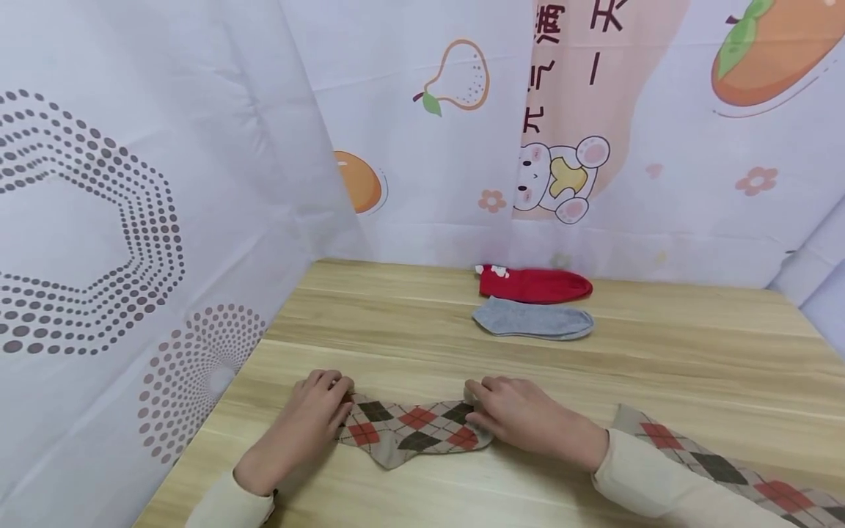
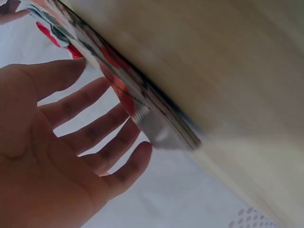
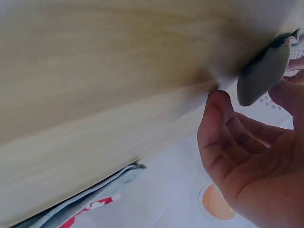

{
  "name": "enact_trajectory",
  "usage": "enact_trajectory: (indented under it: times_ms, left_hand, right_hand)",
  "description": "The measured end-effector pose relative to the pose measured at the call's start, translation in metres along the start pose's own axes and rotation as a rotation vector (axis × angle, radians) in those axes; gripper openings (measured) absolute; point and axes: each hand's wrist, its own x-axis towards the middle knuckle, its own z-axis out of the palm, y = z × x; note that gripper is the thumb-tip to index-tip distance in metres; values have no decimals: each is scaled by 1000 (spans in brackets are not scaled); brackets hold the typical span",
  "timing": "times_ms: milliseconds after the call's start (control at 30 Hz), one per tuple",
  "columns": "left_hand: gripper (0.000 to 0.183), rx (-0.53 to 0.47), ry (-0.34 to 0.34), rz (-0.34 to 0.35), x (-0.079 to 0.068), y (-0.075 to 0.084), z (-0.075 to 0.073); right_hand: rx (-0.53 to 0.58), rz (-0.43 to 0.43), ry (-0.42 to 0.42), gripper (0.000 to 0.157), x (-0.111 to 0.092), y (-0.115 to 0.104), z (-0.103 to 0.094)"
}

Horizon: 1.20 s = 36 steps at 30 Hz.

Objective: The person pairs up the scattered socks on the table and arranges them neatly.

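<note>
An argyle sock (image 1: 416, 425) in beige, orange-red and dark green lies flat on the wooden table, its heel pointing towards the person. At its left end, my left hand (image 1: 313, 411) rests with loosely bent fingers. In the left wrist view those fingers are spread, with fingertips (image 2: 145, 149) right at the sock's ribbed cuff (image 2: 159, 128). My right hand (image 1: 521, 414) is at the toe end, fingers relaxed and bent. The right wrist view has its fingertips down at the table and the thumb beside the grey-beige toe (image 3: 263, 78).
A second argyle sock (image 1: 716, 469) lies at the right, partly behind the right sleeve. Towards the back, a grey sock (image 1: 535, 323) and a red sock (image 1: 541, 287) lie side by side. Printed white cloth (image 1: 409, 183) hangs behind the table and along its left side.
</note>
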Motion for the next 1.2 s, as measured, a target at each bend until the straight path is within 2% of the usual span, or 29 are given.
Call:
enact_trajectory:
  times_ms: [267, 400, 533, 667, 767, 933, 1067, 1200]
  left_hand:
    - [27, 42, -49, -79, -7, -11, -8]
    - [27, 15, -83, -100, -7, -19, -11]
    - [15, -110, -136, -122, -6, -31, -17]
    - [22, -279, -180, -157, -6, -44, -23]
    - [25, -367, -191, -134, -7, -50, -25]
    - [21, -451, -153, -43, -9, -52, -26]
    - [19, -509, -133, 8, -10, -51, -25]
    - [19, -528, -143, 29, -8, -48, -26]
  right_hand:
    - [-32, -25, -23, 13, 5, -5, 4]
    - [-36, -36, -25, 8, 5, -6, 4]
    - [-34, -36, -26, 12, 5, -5, 4]
    - [-32, -22, -35, 16, 4, -2, 2]
    - [-34, -10, -36, 17, 1, 2, -1]
    - [-13, 10, -14, 17, -7, 9, -8]
    - [50, 31, -8, 16, -16, 16, -15]
    - [122, 60, -3, 17, -26, 22, -21]
